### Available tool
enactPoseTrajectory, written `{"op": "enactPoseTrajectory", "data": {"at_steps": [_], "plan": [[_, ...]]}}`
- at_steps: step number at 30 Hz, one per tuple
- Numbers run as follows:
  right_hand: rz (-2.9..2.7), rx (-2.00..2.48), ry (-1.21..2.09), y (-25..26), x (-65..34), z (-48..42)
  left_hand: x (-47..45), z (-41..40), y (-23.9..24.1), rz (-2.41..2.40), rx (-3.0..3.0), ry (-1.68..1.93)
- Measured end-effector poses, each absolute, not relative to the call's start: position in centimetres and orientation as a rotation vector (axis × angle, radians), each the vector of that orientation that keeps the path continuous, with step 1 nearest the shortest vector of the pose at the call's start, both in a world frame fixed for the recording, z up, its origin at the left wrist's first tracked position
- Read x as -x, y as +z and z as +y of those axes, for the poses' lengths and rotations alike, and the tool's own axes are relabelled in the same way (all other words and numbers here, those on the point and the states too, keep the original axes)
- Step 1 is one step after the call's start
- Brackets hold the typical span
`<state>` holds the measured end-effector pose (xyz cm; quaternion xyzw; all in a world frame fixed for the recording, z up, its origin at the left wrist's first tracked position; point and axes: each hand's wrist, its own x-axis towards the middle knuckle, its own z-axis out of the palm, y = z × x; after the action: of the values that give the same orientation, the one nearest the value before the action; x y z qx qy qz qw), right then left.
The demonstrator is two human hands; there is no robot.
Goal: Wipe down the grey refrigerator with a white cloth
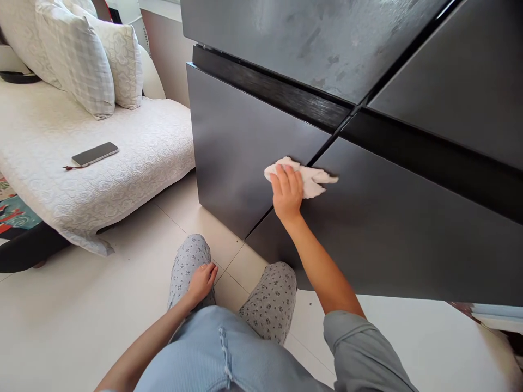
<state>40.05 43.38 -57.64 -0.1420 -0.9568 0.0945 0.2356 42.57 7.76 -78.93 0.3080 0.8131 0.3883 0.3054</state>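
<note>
My right hand [288, 193] presses a white cloth [312, 179] flat against the dark grey refrigerator [392, 218]. The cloth lies across the narrow gap between the two lower doors, and its loose end spreads to the right of my fingers. My left hand [203, 280] rests on my left knee with its fingers curled in, and nothing shows in it. Above the lower doors runs a dark recessed grip strip [269, 84]. The upper left door [310, 43] has dull smudges and streaks on its surface.
To the left stands a sofa [151, 130] under a white quilted cover, with several cushions [77, 60] at its back. A phone [96, 154] with a small red strap lies on it. Pale floor tiles [139, 272] stretch between sofa and refrigerator. A patterned cloth [20, 218] shows at the left edge.
</note>
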Motion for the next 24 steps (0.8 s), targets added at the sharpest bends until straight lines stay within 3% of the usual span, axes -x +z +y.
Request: {"op": "enactPoseTrajectory", "data": {"at_steps": [4, 8, 14, 18, 24], "plan": [[-2.723, 0.275, 0.65, -59.8, -41.1, 39.5, -40.1, 10.9, -76.2, 2.034, -0.766, 1.237], [-2.288, 0.507, 1.282, -61.8, -42.3, 34.9, -36.7, 14.7, -72.5, 1.849, -0.713, 1.519], [-1.68, 0.651, 1.911, -58.3, -43.3, 31.2, -35.3, 18.4, -67.1, 1.103, -0.645, 1.863], [-1.783, 0.643, 1.851, -55.8, -43.8, 30.5, -36.9, 19.5, -63.0, 0.759, -0.675, 1.91], [-2.162, 0.543, 1.05, -51.1, -46.3, 33.3, -37.7, 20.6, -57.7, 0.676, -0.274, 1.816]]}}
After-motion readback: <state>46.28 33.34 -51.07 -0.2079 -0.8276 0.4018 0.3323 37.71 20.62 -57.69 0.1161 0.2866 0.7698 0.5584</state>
